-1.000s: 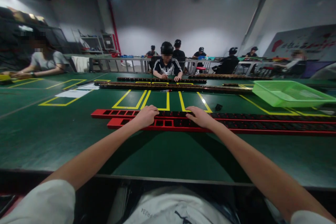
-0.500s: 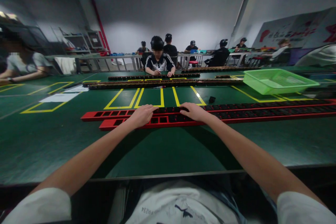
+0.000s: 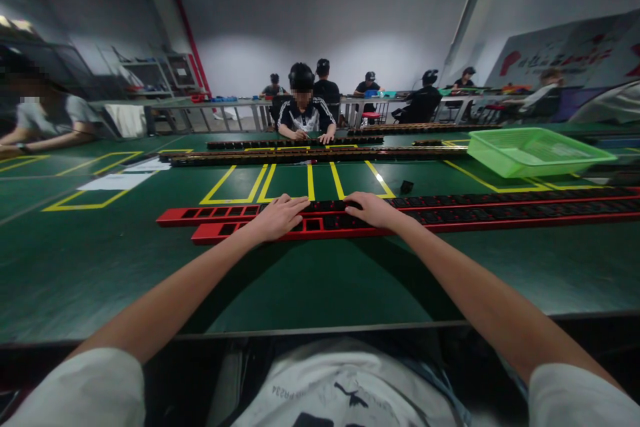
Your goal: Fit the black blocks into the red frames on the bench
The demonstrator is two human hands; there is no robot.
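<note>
Two long red rails (image 3: 207,232) with rows of square slots lie side by side across the green table. Black square pieces (image 3: 330,221) fill most slots; several slots at the left ends hold none. My left hand (image 3: 280,219) rests over the rails with its fingers stretched out to the right, the tips touching black pieces in the far rail. To its right, my right hand (image 3: 373,210) has bent fingers over the far rail, thumb on the near side, closed around it. What lies under its fingertips is hidden. One loose black piece (image 3: 407,187) sits behind the rails.
A green plastic basket (image 3: 540,159) stands at the right. Beyond the yellow tape rectangles run dark long strips (image 3: 240,158). White paper sheets (image 3: 115,183) lie at the left. A person (image 3: 305,110) works across the table, and another person sits at the left.
My left hand has shifted slightly to the right along the rails, its fingers straighter. My right hand stays at nearly the same place. The view has tilted a little.
</note>
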